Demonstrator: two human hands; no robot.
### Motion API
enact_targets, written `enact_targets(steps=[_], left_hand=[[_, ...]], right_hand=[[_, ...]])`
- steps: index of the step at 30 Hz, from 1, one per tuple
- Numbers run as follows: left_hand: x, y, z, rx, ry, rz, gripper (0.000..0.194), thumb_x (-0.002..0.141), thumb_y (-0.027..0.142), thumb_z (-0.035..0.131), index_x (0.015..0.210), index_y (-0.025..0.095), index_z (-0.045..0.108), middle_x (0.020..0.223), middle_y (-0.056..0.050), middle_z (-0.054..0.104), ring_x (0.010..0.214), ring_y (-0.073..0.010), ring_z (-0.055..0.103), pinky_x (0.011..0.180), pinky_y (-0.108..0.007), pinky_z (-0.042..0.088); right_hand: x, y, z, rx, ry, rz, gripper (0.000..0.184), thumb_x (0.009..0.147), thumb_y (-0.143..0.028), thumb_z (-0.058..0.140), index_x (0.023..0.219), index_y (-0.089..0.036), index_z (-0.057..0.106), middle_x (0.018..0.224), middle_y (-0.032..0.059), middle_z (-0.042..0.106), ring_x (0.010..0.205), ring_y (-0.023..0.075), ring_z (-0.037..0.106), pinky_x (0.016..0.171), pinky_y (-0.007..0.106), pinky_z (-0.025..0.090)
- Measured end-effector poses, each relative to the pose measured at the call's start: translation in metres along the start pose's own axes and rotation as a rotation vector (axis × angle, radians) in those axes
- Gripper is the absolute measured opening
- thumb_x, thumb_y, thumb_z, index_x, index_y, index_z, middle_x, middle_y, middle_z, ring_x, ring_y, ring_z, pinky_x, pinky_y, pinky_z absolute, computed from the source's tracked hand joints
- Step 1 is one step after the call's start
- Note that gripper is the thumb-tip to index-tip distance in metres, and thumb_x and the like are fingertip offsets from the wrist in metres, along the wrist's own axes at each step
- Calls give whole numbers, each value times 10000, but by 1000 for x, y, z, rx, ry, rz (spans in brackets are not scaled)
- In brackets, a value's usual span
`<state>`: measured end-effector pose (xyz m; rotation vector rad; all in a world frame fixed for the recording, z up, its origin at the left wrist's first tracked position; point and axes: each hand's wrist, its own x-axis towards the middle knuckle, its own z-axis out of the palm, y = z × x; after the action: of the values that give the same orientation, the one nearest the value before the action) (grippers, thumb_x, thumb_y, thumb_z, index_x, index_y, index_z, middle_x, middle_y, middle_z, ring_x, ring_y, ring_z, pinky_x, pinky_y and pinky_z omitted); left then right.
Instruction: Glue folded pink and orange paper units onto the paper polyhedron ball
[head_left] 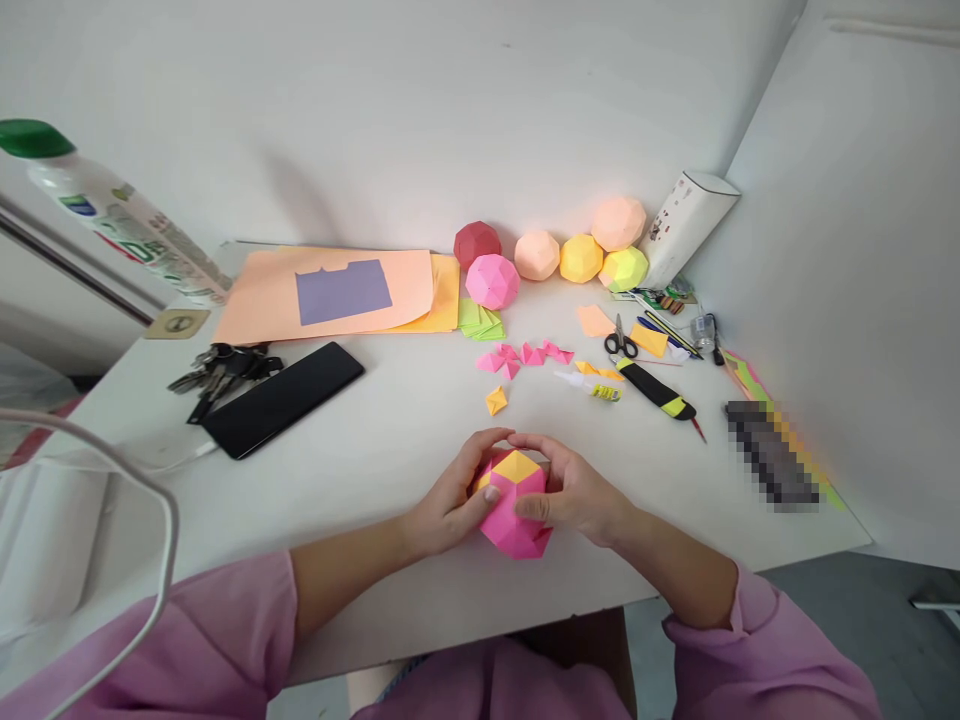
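Note:
A pink folded-paper ball [514, 520] with one yellow-orange facet on top sits near the front edge of the white table [390, 440]. My left hand [450, 500] wraps its left side, thumb pressed on the pink paper. My right hand [574, 490] wraps its right side, fingers curled over the top. Both hands are closed round the ball. Just beyond it lie a small yellow folded piece [496, 400], several pink folded pieces [525, 354] and a small glue tube [589, 385].
Several finished paper balls [559, 255] line the back wall beside a white carton [686, 228]. Scissors [620, 342], a black-and-yellow cutter [660, 392] and pens lie right. A phone [283, 398], keys [221, 368], orange sheets [330, 290] and a bottle [112, 215] are left.

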<state>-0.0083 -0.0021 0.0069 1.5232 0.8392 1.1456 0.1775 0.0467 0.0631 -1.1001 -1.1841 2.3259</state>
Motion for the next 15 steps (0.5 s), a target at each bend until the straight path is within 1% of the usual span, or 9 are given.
enact_targets(steps=[2, 4, 6, 8, 10, 12, 15], left_hand=[[0, 0, 1, -73, 1, -51, 514, 952, 487, 407, 1396, 250, 304, 1197, -127, 537, 1012, -244, 573, 854, -406, 500], [0, 0, 1, -104, 12, -82, 511, 947, 492, 419, 1383, 248, 316, 1174, -125, 543, 993, -239, 577, 817, -384, 510], [0, 0, 2, -115, 21, -102, 509, 946, 498, 418, 1378, 247, 323, 1192, -130, 531, 1012, -245, 570, 808, -377, 513], [-1, 0, 2, -101, 38, -100, 482, 953, 484, 410, 1370, 255, 336, 1267, -135, 492, 1078, -254, 543, 845, -382, 507], [-1, 0, 2, -73, 49, -76, 449, 966, 452, 395, 1370, 266, 341, 1350, -131, 440, 1138, -258, 511, 895, -391, 495], [-1, -1, 1, -9, 52, -30, 442, 975, 411, 391, 1390, 274, 324, 1382, -127, 417, 1181, -262, 487, 954, -415, 468], [-1, -1, 2, 186, 61, 85, 537, 960, 330, 450, 1454, 289, 242, 1432, -132, 357, 1295, -293, 390, 1064, -491, 372]], right_hand=[[2, 1, -2, 25, 2, -19, 694, 684, -365, 816, 1273, -229, 474, 915, 22, 697, 764, 148, 662, 677, 275, 521], [3, -1, -4, 70, 22, -65, 580, 744, -401, 763, 1236, -228, 509, 893, 20, 705, 737, 135, 655, 670, 265, 507], [4, -4, -6, 108, 49, -105, 534, 747, -370, 763, 1208, -235, 530, 940, 31, 717, 762, 139, 660, 687, 268, 505], [4, -8, -8, 119, 58, -139, 556, 713, -312, 791, 1203, -246, 538, 990, 40, 722, 795, 150, 669, 706, 277, 508], [3, -12, -10, 100, 43, -180, 573, 692, -274, 802, 1203, -252, 544, 1010, 43, 723, 817, 157, 675, 726, 286, 512], [1, -14, -12, 55, 13, -240, 550, 711, -263, 786, 1203, -260, 541, 1032, 43, 721, 854, 164, 680, 759, 302, 520], [-1, -14, -14, -90, -49, -333, 478, 786, -248, 722, 1220, -273, 523, 1076, 37, 708, 953, 172, 669, 811, 319, 525]])
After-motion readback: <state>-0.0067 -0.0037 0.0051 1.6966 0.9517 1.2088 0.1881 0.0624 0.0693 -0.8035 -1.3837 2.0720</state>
